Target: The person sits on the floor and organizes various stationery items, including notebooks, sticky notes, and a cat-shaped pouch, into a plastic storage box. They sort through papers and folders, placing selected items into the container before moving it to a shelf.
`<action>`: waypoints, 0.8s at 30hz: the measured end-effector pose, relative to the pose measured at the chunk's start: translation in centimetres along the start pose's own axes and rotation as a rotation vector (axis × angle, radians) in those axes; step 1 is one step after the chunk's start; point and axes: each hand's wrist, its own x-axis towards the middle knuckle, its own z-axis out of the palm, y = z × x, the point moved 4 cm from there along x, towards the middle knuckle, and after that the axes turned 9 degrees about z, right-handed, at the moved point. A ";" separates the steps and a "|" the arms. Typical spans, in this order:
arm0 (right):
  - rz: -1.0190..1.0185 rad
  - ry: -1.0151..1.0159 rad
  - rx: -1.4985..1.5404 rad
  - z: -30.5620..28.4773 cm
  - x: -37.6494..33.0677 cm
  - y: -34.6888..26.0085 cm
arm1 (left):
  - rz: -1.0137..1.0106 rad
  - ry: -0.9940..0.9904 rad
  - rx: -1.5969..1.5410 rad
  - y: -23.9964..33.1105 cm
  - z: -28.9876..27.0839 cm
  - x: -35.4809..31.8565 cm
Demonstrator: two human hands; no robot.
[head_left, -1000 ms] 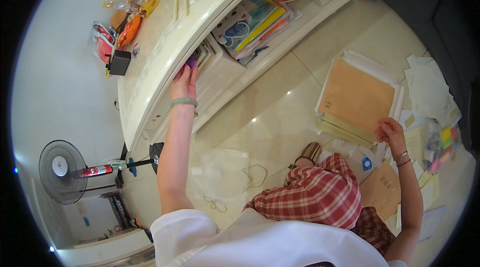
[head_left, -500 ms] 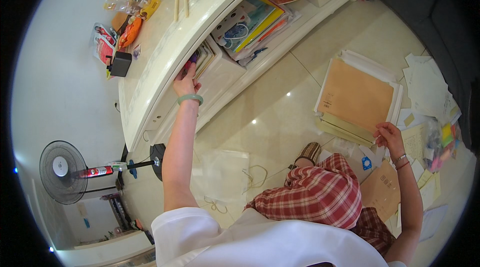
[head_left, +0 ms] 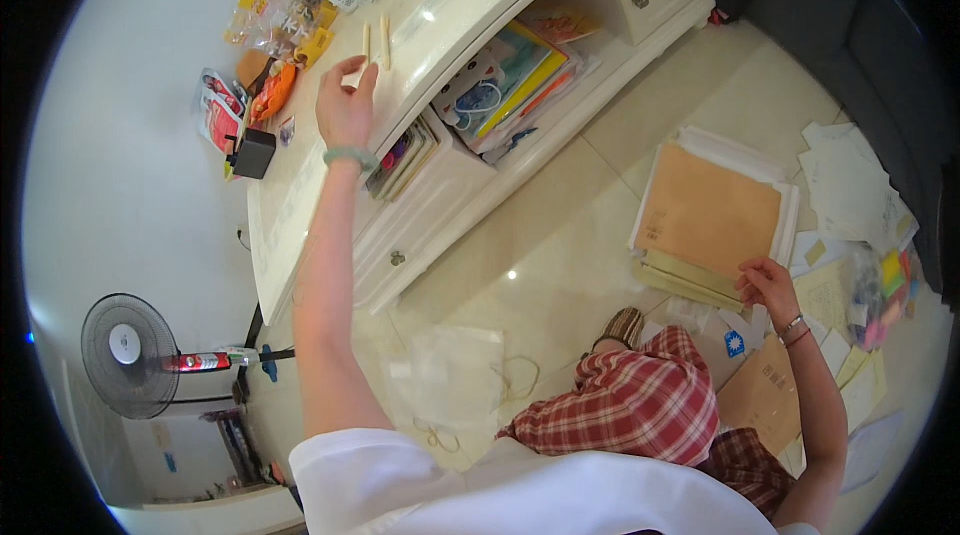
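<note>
My left hand [head_left: 345, 107], with a green bangle at the wrist, is over the top of the white cabinet [head_left: 436, 27]. Its thumb and fingers are apart and I see nothing between them. Just beyond the fingertips lie two pale sticks [head_left: 385, 43]. Below the hand, upright books or folders [head_left: 402, 163] fill a cabinet opening. My right hand [head_left: 768, 287] is at the near corner of a stack of folders, with a brown folder [head_left: 708, 207] on top. Its fingers are loosely bent and hold nothing that I can see; whether they touch the stack I cannot tell.
Magazines and papers [head_left: 505, 85] fill the open shelf. Loose papers [head_left: 850, 175] and a clear bag of colourful items [head_left: 880, 290] lie on the floor at right. A clear plastic sleeve [head_left: 445, 370] lies nearer. A standing fan [head_left: 125, 345] is at left; snack packets [head_left: 285, 20] sit on the cabinet.
My left hand has come away from the books in the cabinet opening and risen above the cabinet top, near the sticks. My right hand stays by the folder stack.
</note>
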 end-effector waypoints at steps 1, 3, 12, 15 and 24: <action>0.004 0.000 -0.012 0.2 0.0 -0.1 | -0.125 -0.076 0.045 -2.1 0.8 1.6; 0.018 0.020 -0.036 0.0 -0.3 -0.3 | -0.377 -0.235 0.116 -4.2 2.6 3.6; -0.012 0.030 -0.015 -0.8 -0.8 -0.6 | -0.416 -0.544 0.150 -7.1 6.1 7.8; -0.002 0.041 -0.011 -0.7 -0.8 -0.6 | -0.471 -0.655 0.106 -8.2 6.5 8.0; 0.030 0.044 -0.019 -1.1 -0.8 -0.1 | -0.477 -0.859 0.158 -11.4 6.3 7.0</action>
